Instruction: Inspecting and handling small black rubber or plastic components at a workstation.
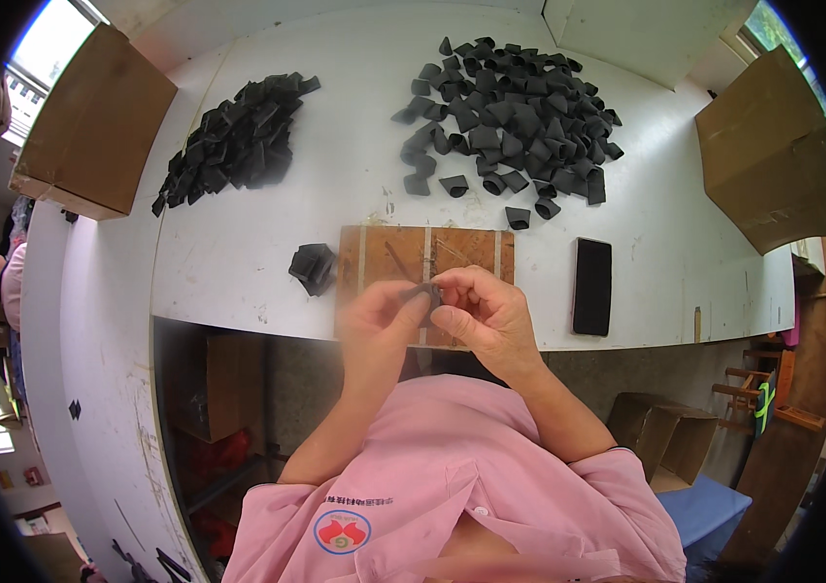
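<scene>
My left hand (384, 316) and my right hand (487, 316) meet over the near part of a brown wooden board (471, 245) with pale strips across it. Between their fingertips they pinch a small dark grey piece of sheet material (435, 291), mostly covered by the fingers. Both hands are closed on it. Left of the board sits a small stack of flat dark pieces (312, 269). Farther back on the left lies a larger heap of flat dark pieces (248, 144). Toward the back right spreads a big pile of dark grey curled loops (520, 121), a few lying loose at its front.
A black phone (591, 287) lies on the white table (646, 219) to the right. Cardboard boxes stand at the far left (102, 121) and far right (772, 146). An open carton (660, 437) is below the table's right side. Another person (11, 282) appears at the far left.
</scene>
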{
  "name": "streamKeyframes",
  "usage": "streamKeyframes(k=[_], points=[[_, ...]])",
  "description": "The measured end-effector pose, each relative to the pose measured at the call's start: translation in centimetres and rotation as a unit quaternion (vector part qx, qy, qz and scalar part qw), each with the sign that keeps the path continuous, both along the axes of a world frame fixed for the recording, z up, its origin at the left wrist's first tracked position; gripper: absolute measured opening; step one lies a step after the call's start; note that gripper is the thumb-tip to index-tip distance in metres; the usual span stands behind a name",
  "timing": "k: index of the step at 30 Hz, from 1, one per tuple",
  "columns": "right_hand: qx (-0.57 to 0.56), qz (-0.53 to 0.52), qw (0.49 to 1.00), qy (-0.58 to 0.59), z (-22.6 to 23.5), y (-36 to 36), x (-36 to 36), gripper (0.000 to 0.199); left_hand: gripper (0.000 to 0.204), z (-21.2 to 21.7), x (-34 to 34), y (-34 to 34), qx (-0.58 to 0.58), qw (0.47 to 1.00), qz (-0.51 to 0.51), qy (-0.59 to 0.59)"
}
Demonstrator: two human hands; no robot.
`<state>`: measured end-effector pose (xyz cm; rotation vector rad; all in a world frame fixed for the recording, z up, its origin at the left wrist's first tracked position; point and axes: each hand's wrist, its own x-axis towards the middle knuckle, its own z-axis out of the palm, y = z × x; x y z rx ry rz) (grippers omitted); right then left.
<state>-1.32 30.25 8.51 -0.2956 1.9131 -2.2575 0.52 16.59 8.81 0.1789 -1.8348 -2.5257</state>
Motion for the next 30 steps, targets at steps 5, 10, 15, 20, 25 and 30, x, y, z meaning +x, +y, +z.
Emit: streamKeyframes(k=[5, 10, 15, 20, 25, 30], points=[[0.047, -0.024, 0.997, 0.06, 0.0, -0.5, -0.2, 0.016, 0.009, -0.1, 0.5, 0.2, -0.119, 0.992, 0.025, 0.037], [-0.153, -0.021, 0.979, -0.136, -0.3, -0.1, -0.7, 0.006, 0.007, -0.5, 0.8, -0.4, 0.011, 0.996, 0.085, 0.033], [-0.073, -0.023, 0.992, -0.1, 0.4, -0.1, -0.9, 0.01, 0.006, -0.7, 0.0, -0.7, -0.01, 0.997, 0.072, 0.024], [-0.026, -0.003, 0.996, -0.084, -0.1, -0.6, -0.9, 0.01, 0.003, -0.6, 0.3, -0.1, -0.002, 1.0, 0.021, 0.02], [-0.175, 0.018, 0.953, -0.247, -1.3, 0.2, -1.6, 0.011, 0.003, -1.7, 0.8, 0.0, 0.011, 0.997, 0.036, 0.066], [-0.047, -0.006, 0.991, -0.125, -0.3, -0.6, -0.7, 0.014, 0.001, -2.1, 0.1, -0.3, -0.081, 0.993, 0.017, 0.079]])
